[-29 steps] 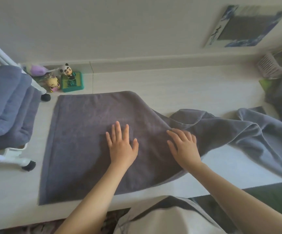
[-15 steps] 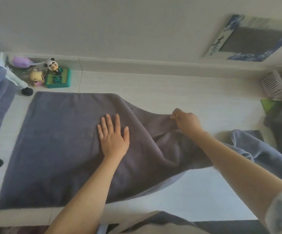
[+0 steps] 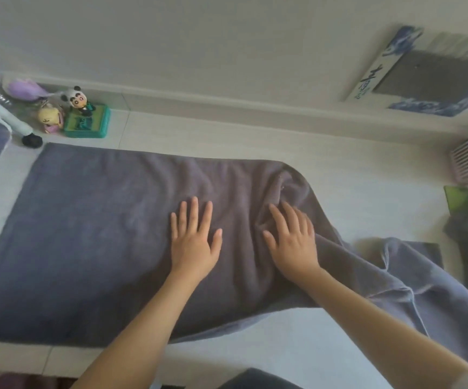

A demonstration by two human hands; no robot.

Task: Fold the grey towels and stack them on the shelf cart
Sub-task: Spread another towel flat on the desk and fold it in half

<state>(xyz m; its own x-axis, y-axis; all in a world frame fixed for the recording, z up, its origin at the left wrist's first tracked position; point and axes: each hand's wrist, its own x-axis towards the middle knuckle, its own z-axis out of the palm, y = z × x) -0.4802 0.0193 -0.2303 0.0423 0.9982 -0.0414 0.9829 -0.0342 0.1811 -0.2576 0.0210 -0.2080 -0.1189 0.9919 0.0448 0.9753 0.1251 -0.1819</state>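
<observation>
I'm pressing my left hand (image 3: 193, 242) flat on the grey towel (image 3: 92, 234), fingers straight and spread, gripping nothing. My right hand (image 3: 293, 242) is lying just beside it at three o'clock, palm down on a bunched ridge of cloth, fingers loose, not clenched. The towel is lying spread across the pale table (image 3: 283, 357), smooth toward nine o'clock, rumpled and trailing off toward four o'clock. Small figurines (image 3: 64, 110) are standing at eleven o'clock near the wall.

Towel (image 3: 92, 248) on table (image 3: 255, 141), figurines (image 3: 78, 113) behind its left corner
</observation>
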